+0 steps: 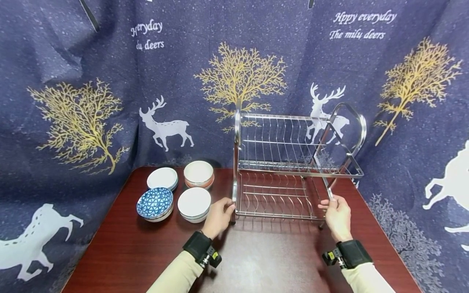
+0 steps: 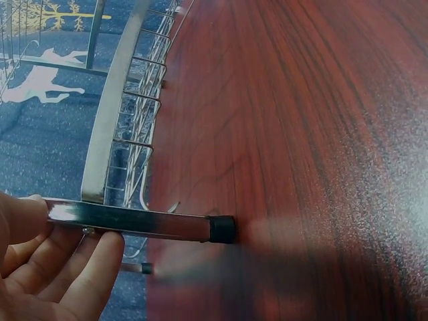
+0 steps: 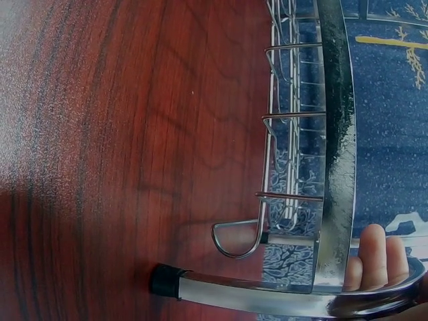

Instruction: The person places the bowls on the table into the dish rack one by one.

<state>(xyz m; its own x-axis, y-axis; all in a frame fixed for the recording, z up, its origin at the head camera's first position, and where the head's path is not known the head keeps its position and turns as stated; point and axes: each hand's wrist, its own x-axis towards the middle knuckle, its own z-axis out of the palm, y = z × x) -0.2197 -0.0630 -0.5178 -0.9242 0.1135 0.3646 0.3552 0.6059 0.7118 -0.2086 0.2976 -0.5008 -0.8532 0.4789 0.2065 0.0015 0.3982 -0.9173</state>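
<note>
Nearest, at the lower edge of the frame, two light sleeves (image 1: 176, 273) reach in, each ending in a black wrist strap (image 1: 198, 245). The left hand (image 1: 219, 217), just below the middle of the frame, pinches the front left leg of a metal dish rack (image 1: 282, 173) between thumb and fingers. The right hand (image 1: 338, 216), at the lower right, pinches the front right leg, its fingertips showing behind the metal in the right wrist view. The two-tier rack is upright, right of the middle of the frame, over the dark red tabletop (image 1: 256, 264); its long axis runs left to right, and its open front faces the person. Black feet (image 2: 222, 229) cap the legs.

Left of the left hand are four stacks of bowls: in front, a blue-patterned bowl (image 1: 155, 203) on one stack and a white bowl (image 1: 194, 202) on another; behind them, a blue-sided stack (image 1: 162, 179) and an orange-sided stack (image 1: 198, 174). Farthest, a blue cloth (image 1: 256, 24) printed with deer and golden trees fills the upper frame.
</note>
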